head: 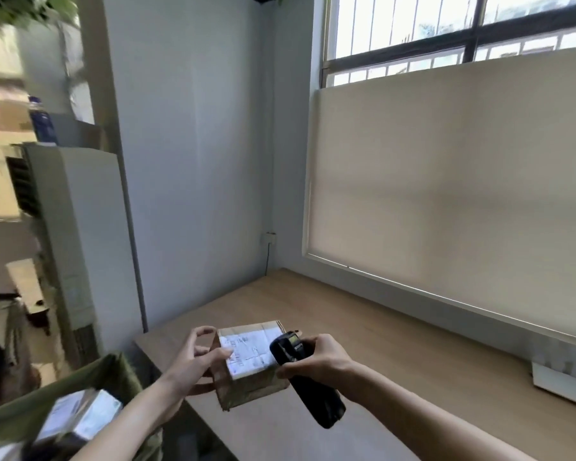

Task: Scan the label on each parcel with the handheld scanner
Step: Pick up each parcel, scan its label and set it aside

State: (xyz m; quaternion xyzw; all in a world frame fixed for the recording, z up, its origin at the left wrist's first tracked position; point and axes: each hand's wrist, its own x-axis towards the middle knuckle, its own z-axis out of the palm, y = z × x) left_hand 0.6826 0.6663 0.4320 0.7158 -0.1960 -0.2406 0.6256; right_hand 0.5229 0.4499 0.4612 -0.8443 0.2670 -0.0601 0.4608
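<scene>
A small cardboard parcel (246, 361) sits on the desk (396, 354) between the two hands, its white label (246, 352) facing up. The left hand (193, 361) is at the parcel's left side, fingers loosely curled and spread, thumb on the label's edge – it grips nothing firmly. The right hand (316, 361) is closed around the black scanner (305, 377), whose head lies over the label's right edge – more parcels (84, 417) lie in a green bag (47, 404) below the left forearm
</scene>
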